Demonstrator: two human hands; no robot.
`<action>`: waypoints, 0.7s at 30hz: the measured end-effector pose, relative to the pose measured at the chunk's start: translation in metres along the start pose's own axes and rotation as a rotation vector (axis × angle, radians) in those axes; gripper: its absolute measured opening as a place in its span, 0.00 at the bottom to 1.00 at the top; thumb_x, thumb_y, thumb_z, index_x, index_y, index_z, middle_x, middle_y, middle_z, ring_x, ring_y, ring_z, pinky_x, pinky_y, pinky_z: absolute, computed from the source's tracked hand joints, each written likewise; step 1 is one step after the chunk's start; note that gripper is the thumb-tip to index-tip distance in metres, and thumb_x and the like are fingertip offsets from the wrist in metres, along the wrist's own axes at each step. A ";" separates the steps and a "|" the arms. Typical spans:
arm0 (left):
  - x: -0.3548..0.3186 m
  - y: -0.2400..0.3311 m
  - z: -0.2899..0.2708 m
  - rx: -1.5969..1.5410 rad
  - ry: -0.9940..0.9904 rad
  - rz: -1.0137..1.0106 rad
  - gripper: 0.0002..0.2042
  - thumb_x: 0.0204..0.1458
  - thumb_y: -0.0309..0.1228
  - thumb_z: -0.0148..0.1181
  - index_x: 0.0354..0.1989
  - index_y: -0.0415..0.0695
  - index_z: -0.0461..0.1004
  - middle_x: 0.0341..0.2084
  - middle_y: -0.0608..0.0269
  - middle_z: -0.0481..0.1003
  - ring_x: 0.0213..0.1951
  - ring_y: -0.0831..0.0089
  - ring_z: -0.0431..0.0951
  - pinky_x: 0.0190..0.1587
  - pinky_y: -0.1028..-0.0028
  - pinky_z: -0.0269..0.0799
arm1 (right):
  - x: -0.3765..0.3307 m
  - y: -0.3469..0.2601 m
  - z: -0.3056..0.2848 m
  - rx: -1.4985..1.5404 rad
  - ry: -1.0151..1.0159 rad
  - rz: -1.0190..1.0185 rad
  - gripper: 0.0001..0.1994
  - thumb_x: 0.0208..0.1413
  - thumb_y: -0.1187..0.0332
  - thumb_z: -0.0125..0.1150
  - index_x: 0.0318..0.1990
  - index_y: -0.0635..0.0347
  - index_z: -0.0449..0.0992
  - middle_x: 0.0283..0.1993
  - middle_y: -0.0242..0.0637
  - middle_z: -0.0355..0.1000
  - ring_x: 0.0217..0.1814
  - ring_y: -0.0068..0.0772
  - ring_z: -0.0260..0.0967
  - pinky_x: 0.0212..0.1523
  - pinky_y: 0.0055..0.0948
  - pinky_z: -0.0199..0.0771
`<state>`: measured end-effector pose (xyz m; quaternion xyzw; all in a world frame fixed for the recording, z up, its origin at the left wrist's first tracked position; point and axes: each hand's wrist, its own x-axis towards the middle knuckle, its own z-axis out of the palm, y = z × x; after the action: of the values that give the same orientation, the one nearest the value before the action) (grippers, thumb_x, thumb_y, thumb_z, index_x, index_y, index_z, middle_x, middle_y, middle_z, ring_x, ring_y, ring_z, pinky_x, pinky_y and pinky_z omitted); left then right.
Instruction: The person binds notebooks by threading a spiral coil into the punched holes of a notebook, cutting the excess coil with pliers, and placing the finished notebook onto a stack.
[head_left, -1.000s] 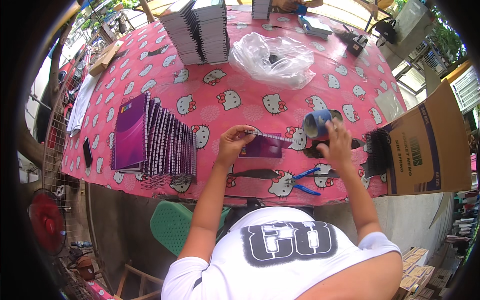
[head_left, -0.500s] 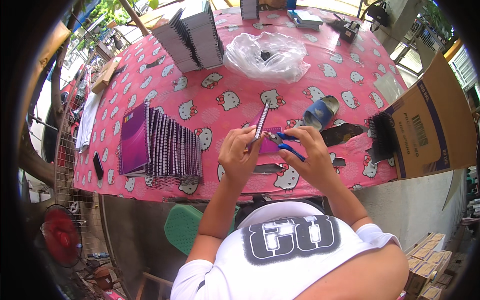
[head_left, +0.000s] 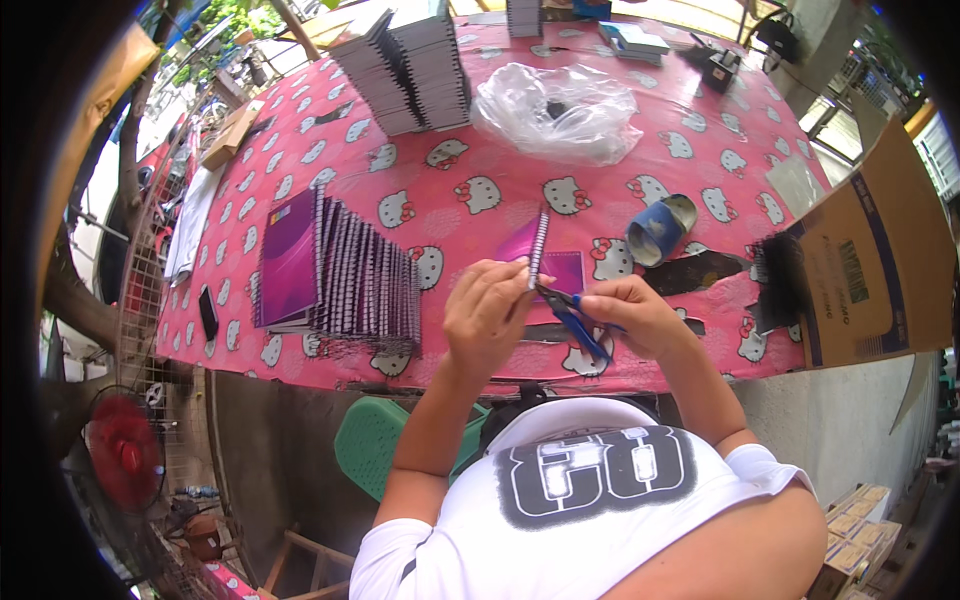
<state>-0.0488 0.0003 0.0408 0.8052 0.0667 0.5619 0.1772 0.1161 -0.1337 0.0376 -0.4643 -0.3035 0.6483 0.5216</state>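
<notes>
My left hand (head_left: 487, 312) is closed round a small purple spiral notebook (head_left: 537, 245), held tilted with its wire binding facing up. In my right hand (head_left: 640, 312) is a pair of blue-handled pliers (head_left: 578, 322). Their jaws meet the near end of the notebook's wire coil, close to my left fingertips. Beneath, a purple notebook cover (head_left: 562, 272) lies flat on the table. To the left of my left hand stands a packed row of purple spiral notebooks (head_left: 345, 270).
A pink patterned cloth with torn patches covers the table (head_left: 470, 225). On it are tall notebook stacks (head_left: 420, 75), a clear plastic bag (head_left: 560, 115), a blue slipper (head_left: 660, 230) and a phone (head_left: 208, 312). At right, an open cardboard box (head_left: 870, 270) stands beside black wire coils (head_left: 775, 280).
The pliers have turned in my right hand, their handles now pointing down toward me. My right fingers have drawn in round them. The view has shifted slightly.
</notes>
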 end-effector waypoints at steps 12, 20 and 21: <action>0.033 -0.025 -0.178 0.323 0.847 -0.604 0.11 0.56 0.31 0.61 0.28 0.41 0.66 0.28 0.58 0.75 0.37 0.72 0.76 0.39 0.76 0.74 | -0.031 0.106 -0.076 -1.499 0.623 -0.418 0.25 0.42 0.60 0.71 0.48 0.60 0.73 0.52 0.44 0.68 0.57 0.49 0.63 0.61 0.47 0.57; 0.011 -0.058 -0.174 -0.067 0.908 -0.715 0.10 0.60 0.31 0.54 0.30 0.37 0.71 0.34 0.60 0.75 0.35 0.79 0.74 0.40 0.78 0.71 | 0.114 -0.014 0.053 -1.145 0.324 -1.239 0.26 0.52 0.50 0.62 0.55 0.54 0.70 0.64 0.44 0.58 0.66 0.51 0.52 0.64 0.52 0.51; 0.011 -0.059 -0.175 -0.053 0.899 -0.695 0.10 0.61 0.32 0.53 0.33 0.37 0.72 0.35 0.60 0.75 0.35 0.78 0.74 0.40 0.78 0.72 | 0.139 -0.024 0.084 -1.097 0.289 -1.309 0.26 0.54 0.47 0.58 0.55 0.54 0.70 0.63 0.45 0.57 0.66 0.52 0.51 0.65 0.52 0.49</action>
<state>-0.2021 0.0954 0.0830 0.4127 0.3826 0.7596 0.3261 0.0449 0.0137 0.0517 -0.4601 -0.7105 -0.0854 0.5256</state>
